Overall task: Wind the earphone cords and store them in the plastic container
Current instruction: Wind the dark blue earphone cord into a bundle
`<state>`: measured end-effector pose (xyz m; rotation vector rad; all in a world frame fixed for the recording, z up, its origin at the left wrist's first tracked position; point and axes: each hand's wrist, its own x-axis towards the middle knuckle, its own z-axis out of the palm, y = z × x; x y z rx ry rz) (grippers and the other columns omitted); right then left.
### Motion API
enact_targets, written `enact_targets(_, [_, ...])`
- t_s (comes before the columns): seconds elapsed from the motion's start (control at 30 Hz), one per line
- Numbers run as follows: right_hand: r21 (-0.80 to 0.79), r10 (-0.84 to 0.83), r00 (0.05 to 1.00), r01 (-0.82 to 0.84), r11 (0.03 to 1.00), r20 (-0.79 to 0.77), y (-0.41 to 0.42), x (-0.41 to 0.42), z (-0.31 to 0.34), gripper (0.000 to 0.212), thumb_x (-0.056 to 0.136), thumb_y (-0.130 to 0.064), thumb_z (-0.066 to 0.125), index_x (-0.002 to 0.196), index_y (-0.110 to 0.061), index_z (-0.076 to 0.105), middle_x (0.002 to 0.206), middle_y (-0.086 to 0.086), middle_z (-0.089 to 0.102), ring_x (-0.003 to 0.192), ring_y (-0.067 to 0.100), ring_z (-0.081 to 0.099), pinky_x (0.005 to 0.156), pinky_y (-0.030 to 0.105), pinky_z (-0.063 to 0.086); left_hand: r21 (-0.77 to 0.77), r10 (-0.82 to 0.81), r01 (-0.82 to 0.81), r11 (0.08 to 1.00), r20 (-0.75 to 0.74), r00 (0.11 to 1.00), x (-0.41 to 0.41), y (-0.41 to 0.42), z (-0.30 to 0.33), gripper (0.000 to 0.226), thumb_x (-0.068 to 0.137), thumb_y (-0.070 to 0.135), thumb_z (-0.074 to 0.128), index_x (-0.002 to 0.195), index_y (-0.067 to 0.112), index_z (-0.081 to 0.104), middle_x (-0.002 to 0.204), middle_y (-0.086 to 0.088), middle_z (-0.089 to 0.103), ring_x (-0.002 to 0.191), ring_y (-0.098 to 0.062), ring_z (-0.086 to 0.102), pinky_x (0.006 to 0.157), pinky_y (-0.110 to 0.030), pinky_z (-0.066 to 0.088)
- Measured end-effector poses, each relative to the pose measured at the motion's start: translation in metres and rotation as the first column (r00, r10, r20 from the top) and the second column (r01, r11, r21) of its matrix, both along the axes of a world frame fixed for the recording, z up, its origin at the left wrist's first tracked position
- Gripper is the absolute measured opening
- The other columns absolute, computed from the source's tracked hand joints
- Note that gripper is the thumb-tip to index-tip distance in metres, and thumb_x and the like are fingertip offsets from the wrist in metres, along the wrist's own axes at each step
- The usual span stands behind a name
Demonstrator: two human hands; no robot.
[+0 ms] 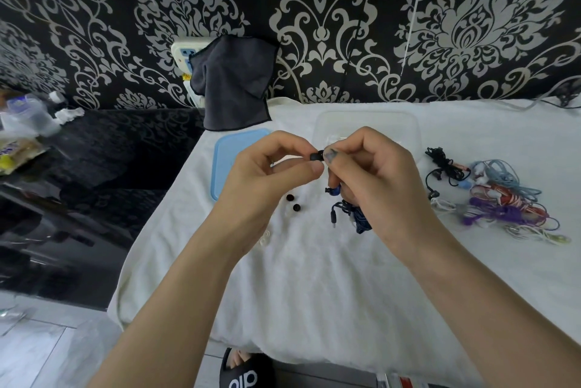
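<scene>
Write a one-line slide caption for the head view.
Both hands, left hand and right hand, pinch a black ear tip above the white towel, tangled earphones waiting aside.

The hands point(317, 173) hide part of the clear container point(408, 123).

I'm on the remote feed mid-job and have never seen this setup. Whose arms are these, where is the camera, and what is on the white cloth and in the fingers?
There is no machine here: these are a person's two bare arms, seen by one wide-angle camera worn on the head, looking forward and down. The left hand and right hand meet over the white towel-covered table, both pinching a small black earbud tip. The right hand also grips a dark blue wound earphone cord. On the towel lie two loose black ear tips, a light blue plastic lid, a clear plastic container behind the hands, and a tangled pile of coloured earphones at right.
</scene>
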<state>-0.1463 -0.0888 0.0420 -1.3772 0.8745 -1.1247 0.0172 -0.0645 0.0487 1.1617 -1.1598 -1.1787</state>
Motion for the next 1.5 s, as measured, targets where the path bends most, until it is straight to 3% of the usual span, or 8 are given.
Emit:
enact_targets(0.07, [0.000,0.035,0.999,-0.035,0.999,-0.007,-0.002,-0.003,0.002,0.015,0.098,-0.006,0.058,0.083,-0.008,0.060,0.064,0.005,0.063,0.045,0.004,0.046,0.050,0.010,0.037,0.038,-0.022,0.024,0.999,-0.056,0.998,0.001,0.000,0.000,0.013,0.079,0.003,0.073,0.087,0.012,0.069,0.089,-0.006,0.069,0.088,-0.026,0.065,0.099,-0.045,0.050])
enact_targets(0.27, [0.031,0.136,0.991,-0.136,0.990,-0.001,-0.006,-0.012,0.000,0.012,0.099,-0.007,0.058,0.090,0.000,0.060,0.063,0.004,0.061,0.049,0.015,0.036,0.049,0.020,0.036,0.122,-0.108,0.144,0.982,-0.261,0.959,0.002,0.000,-0.001,0.013,0.079,0.001,0.072,0.087,0.009,0.066,0.084,-0.008,0.070,0.085,-0.019,0.069,0.086,-0.025,0.056])
enact_targets(0.47, [0.122,0.165,0.982,-0.176,0.977,0.095,-0.008,-0.013,0.000,0.013,0.099,-0.006,0.057,0.092,0.004,0.060,0.062,0.006,0.059,0.045,0.012,0.032,0.047,0.020,0.033,0.135,-0.123,0.171,0.976,-0.304,0.945,0.000,-0.002,-0.001,0.011,0.082,0.000,0.066,0.086,0.010,0.065,0.082,-0.009,0.068,0.085,-0.021,0.068,0.087,-0.024,0.056])
enact_targets(0.67, [0.187,0.148,0.973,-0.181,0.966,0.177,-0.003,-0.012,0.003,0.016,0.098,-0.006,0.058,0.082,-0.003,0.061,0.062,0.008,0.056,0.043,0.011,0.031,0.047,0.023,0.029,0.118,-0.152,0.199,0.973,-0.326,0.933,-0.002,-0.003,-0.001,0.014,0.082,-0.002,0.069,0.084,0.011,0.064,0.083,-0.011,0.066,0.082,-0.022,0.066,0.086,-0.025,0.055])
enact_targets(0.9, [0.097,0.102,0.987,-0.114,0.989,0.128,0.001,-0.012,0.002,0.020,0.099,-0.007,0.058,0.079,-0.012,0.061,0.061,0.006,0.060,0.046,0.014,0.033,0.047,0.024,0.030,0.183,-0.109,0.209,0.961,-0.443,0.890,-0.011,-0.003,0.002,0.011,0.083,0.003,0.062,0.078,0.013,0.061,0.084,-0.010,0.061,0.079,-0.021,0.063,0.085,-0.025,0.057])
enact_targets(1.2, [0.044,0.088,0.990,-0.094,0.995,0.110,0.004,-0.009,-0.001,0.015,0.100,-0.009,0.057,0.085,-0.006,0.060,0.062,0.005,0.061,0.048,0.018,0.032,0.048,0.026,0.031,0.168,-0.112,0.199,0.965,-0.424,0.899,-0.014,0.000,0.006,0.012,0.085,0.007,0.064,0.080,0.015,0.056,0.077,-0.008,0.059,0.072,-0.021,0.062,0.076,-0.026,0.055])
enact_targets(1.4, [0.022,0.077,0.988,-0.081,0.996,0.130,0.008,-0.004,0.000,0.025,0.099,-0.009,0.057,0.077,-0.018,0.061,0.063,0.006,0.062,0.047,0.015,0.032,0.047,0.024,0.031,0.135,-0.073,0.126,0.983,-0.341,0.937,-0.017,0.004,0.013,0.009,0.081,0.008,0.061,0.079,0.013,0.053,0.069,-0.008,0.056,0.066,-0.024,0.059,0.076,-0.029,0.049])
enact_targets(1.5, [0.020,0.068,0.991,-0.071,0.997,0.117,0.008,-0.003,0.000,0.022,0.099,-0.009,0.057,0.079,-0.016,0.061,0.064,0.007,0.062,0.047,0.015,0.033,0.047,0.024,0.031,0.147,-0.054,0.112,0.983,-0.353,0.934,-0.018,0.004,0.014,0.011,0.080,0.008,0.061,0.081,0.014,0.052,0.069,-0.008,0.054,0.065,-0.024,0.058,0.075,-0.029,0.049])
